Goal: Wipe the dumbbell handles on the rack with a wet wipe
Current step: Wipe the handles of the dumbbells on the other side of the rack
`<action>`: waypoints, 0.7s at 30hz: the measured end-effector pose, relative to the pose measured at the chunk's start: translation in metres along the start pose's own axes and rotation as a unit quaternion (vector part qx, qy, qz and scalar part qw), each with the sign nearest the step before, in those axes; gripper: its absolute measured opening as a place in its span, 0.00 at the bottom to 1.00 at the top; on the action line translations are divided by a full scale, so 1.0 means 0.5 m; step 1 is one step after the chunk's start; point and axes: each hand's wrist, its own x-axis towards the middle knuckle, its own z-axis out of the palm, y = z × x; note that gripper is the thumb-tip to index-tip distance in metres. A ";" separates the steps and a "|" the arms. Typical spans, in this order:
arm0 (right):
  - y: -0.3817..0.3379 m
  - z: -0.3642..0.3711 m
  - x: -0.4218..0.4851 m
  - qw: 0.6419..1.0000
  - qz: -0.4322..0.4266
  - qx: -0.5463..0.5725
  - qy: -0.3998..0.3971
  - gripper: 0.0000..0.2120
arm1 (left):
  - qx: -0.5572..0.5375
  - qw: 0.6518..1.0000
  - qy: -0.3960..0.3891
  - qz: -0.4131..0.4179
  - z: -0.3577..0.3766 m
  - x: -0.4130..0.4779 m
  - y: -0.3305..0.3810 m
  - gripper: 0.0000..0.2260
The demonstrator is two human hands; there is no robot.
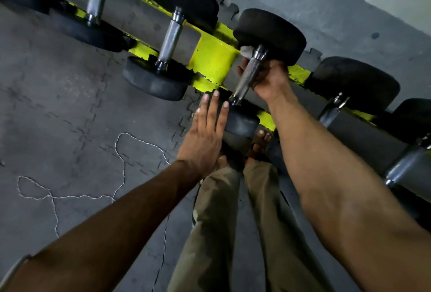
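A yellow rack [213, 58] runs diagonally and carries several black dumbbells with knurled steel handles. My right hand [268, 77] is wrapped from beneath around the handle [248, 74] of the middle dumbbell, with a white wet wipe [246, 51] bunched at my fingertips near the far weight [270, 35]. My left hand [207, 133] lies flat with fingers spread against the near weight [241, 121] of the same dumbbell. It holds nothing.
Neighbouring dumbbells sit left [171, 37] and right [349, 86] on the rack. Grey interlocking floor mats [58, 105] carry a thin white cord [121, 151]. My legs and sandalled feet [258, 142] stand right below the rack.
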 end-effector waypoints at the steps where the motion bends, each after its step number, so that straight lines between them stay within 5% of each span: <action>1: 0.006 0.003 0.003 1.000 -0.006 0.002 0.000 0.14 | 0.006 1.000 -0.007 -0.002 -0.002 -0.001 0.000 0.59; 4: 0.033 -0.005 -0.002 0.995 -0.071 -0.006 0.073 0.09 | 0.010 1.000 -0.012 0.012 -0.004 0.001 0.001 0.58; 7: 0.068 -0.026 -0.016 0.947 -0.247 -0.142 0.148 0.03 | -0.001 1.000 0.014 0.009 0.004 0.002 -0.002 0.51; 10: 0.086 -0.043 -0.042 0.755 -0.441 -0.448 0.185 0.07 | 0.000 1.000 0.025 0.011 0.011 0.003 -0.005 0.48; 12: 0.092 -0.058 -0.054 0.612 -0.485 -0.599 0.178 0.08 | -0.002 1.000 0.019 0.014 0.009 0.001 -0.004 0.50; 14: 0.077 -0.072 -0.059 0.515 -0.508 -0.673 0.155 0.11 | -0.003 1.000 0.012 0.014 0.007 0.002 -0.005 0.52; 17: 0.043 -0.094 -0.057 0.429 -0.553 -0.709 0.089 0.12 | -0.001 1.000 0.011 0.015 0.008 0.006 -0.009 0.52; 21: 0.021 -0.121 -0.054 0.365 -0.557 -0.745 0.024 0.15 | 0.003 1.000 0.008 0.014 0.011 0.004 -0.009 0.52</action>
